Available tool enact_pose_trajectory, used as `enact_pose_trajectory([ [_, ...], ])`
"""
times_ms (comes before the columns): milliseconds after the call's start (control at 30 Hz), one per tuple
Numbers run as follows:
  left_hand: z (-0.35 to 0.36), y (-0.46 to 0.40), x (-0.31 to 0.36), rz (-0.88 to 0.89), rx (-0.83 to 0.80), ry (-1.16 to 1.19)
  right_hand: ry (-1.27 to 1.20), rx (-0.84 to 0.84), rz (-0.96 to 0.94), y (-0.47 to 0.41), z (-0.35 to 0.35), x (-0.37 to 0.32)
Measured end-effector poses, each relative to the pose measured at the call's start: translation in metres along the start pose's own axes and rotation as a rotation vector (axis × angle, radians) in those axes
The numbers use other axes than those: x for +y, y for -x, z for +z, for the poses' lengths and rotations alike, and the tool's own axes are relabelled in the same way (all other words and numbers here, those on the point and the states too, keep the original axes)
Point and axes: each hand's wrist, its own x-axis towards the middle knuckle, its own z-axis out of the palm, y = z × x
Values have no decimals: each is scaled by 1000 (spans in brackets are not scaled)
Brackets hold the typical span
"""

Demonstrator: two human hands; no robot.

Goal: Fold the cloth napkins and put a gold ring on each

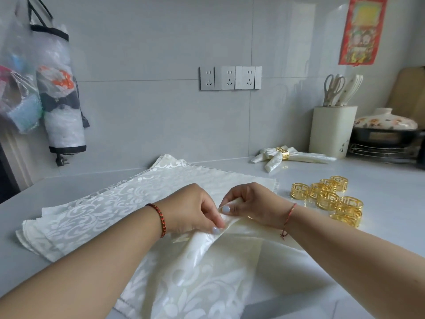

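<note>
Two hands work one napkin [195,272] near the front of the bench [379,180]. Left hand [195,208] pinches a gathered ridge of cloth with thumb and fingertips; right hand [250,203] grips the same ridge just beside it, thumb on top. Likely pleating or rolling the middle so a ring can slide on. Napkin is cream, glossy, damask scroll pattern, corner toward camera, lifted into a crease under the hands. It lies partly over a stack of flat unfolded napkins [110,203] spread to the left. Gold rings [328,199], openwork key pattern, are heaped just right of the hands, within easy reach. Finished napkins [287,156], ringed, sit well back by the white knife block [331,132], out of the way.
</note>
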Motion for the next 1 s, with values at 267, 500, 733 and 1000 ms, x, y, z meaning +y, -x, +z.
enact_pose_trajectory([
  [267,5,-20,-9,5,38,55,730,351,292,-12,-90,61],
  [500,-1,-23,-24,7,8,139,1171,4,587,-22,-123,100],
  [733,-36,-12,-59,13,98,179,1029,117,485,-42,-120,73],
  [1000,-79,20,-99,-23,293,284,-76,261,42,-60,-70,11],
])
